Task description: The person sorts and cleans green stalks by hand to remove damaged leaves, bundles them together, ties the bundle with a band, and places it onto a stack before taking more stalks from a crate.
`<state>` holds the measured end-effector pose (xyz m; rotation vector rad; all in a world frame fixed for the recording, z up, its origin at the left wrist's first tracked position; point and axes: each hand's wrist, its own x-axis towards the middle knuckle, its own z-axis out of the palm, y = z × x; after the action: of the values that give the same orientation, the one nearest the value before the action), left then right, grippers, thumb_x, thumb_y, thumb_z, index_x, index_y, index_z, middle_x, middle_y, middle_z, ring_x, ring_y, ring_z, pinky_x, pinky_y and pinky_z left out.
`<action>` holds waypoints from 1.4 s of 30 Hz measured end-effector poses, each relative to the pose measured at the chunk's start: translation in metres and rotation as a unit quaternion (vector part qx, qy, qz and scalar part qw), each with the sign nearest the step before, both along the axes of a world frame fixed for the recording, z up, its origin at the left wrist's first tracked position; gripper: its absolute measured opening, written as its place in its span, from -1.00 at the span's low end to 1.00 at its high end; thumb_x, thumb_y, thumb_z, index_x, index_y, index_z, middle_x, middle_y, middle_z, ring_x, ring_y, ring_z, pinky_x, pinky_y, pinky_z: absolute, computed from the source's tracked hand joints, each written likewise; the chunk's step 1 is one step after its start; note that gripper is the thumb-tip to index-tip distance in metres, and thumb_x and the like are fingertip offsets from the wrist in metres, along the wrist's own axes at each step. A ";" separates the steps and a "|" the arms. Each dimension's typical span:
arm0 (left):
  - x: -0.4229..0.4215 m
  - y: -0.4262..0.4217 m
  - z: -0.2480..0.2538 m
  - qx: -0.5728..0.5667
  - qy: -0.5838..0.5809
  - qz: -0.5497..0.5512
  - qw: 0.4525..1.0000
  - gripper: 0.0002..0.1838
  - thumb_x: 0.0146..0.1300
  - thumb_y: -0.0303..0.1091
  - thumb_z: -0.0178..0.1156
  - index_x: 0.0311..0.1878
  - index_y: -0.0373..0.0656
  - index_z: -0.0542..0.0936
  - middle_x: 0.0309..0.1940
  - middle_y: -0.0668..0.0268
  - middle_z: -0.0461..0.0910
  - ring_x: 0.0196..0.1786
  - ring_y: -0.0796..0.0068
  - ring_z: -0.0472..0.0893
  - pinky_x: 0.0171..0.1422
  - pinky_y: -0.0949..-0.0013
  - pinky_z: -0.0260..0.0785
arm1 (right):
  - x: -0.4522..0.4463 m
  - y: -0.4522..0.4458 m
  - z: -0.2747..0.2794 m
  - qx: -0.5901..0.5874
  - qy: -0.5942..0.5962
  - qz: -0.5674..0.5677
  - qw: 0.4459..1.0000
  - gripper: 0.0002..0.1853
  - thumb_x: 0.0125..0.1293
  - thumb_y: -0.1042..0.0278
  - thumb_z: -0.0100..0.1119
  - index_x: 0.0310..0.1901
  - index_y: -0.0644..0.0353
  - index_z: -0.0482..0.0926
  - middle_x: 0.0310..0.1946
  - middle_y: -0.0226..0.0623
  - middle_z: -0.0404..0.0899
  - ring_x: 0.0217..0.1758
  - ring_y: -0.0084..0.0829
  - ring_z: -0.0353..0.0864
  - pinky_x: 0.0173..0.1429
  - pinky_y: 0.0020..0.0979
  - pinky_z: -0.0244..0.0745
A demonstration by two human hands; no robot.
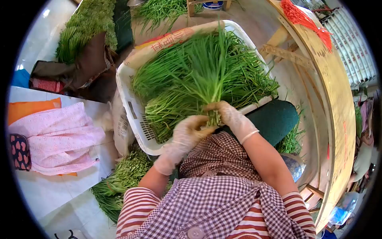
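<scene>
A bunch of garlic chives (211,67) stands upright in front of me, leaves fanned out away from my body and slightly blurred. My right hand (230,117), in a thin translucent glove, is closed round its lower stems. From the other side my left hand (189,131), gloved too, curls its thumb and fingers at the cut stem ends; part of that grip is hidden. Beneath the bunch, a white plastic crate (129,97) holds many more loose chives (167,67), with a printed sack (175,39) lining its far side.
Piled chives lie at the upper left (85,28) and beside my left arm (127,179). A wooden table (338,119) curves along the right, with red ties (306,22) on top. Pink cloth (59,135) lies on the left. A dark green surface (274,121) adjoins the crate.
</scene>
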<state>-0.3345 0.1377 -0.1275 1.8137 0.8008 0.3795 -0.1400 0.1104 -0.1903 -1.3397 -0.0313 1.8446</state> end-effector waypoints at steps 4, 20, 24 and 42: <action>-0.018 0.050 -0.024 -0.411 0.021 0.087 0.907 -0.40 0.20 0.17 0.22 0.03 -0.20 0.58 -0.09 0.23 0.62 -0.08 0.37 0.62 0.06 0.31 0.50 | 0.005 -0.013 0.037 0.077 0.164 -0.060 0.982 -0.68 0.19 0.34 0.30 -0.04 0.23 0.55 -0.18 -0.11 0.61 -0.16 -0.21 0.61 0.01 -0.11 0.56; 0.053 0.025 -0.053 -0.651 -0.310 0.101 0.686 -0.45 0.23 -0.09 0.26 0.18 -0.23 0.43 0.01 0.14 0.57 -0.02 0.23 0.61 0.11 0.11 0.53 | 0.040 -0.031 -0.006 -0.039 -0.432 0.175 0.884 -0.22 0.23 -0.14 0.17 0.19 0.52 0.36 0.01 0.18 0.54 0.06 -0.07 0.59 0.15 -0.26 0.47; 0.059 0.031 -0.077 -0.669 -0.248 0.074 0.697 -0.60 0.25 -0.21 0.27 0.08 -0.19 0.51 -0.10 0.19 0.62 -0.12 0.32 0.63 0.02 0.22 0.55 | 0.019 -0.035 0.025 0.027 -0.445 0.168 0.879 -0.47 0.32 0.05 0.09 0.09 0.41 0.48 -0.03 0.16 0.56 0.05 -0.07 0.59 0.12 -0.25 0.50; 0.080 -0.020 0.054 -0.189 -0.144 -0.182 0.954 -0.29 -0.08 -0.28 0.45 0.19 -0.27 0.46 0.01 0.22 0.59 0.11 0.37 0.48 0.30 0.32 0.22 | 0.007 -0.060 0.160 0.213 -0.395 0.030 0.893 -0.43 -0.03 0.44 0.43 0.08 0.31 0.51 -0.07 -0.23 0.63 -0.05 -0.43 0.58 0.12 -0.38 0.47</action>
<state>-0.2548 0.1182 -0.0731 1.4600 0.2985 0.2227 -0.1327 0.0501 -0.0298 -1.6684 -0.8573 1.1220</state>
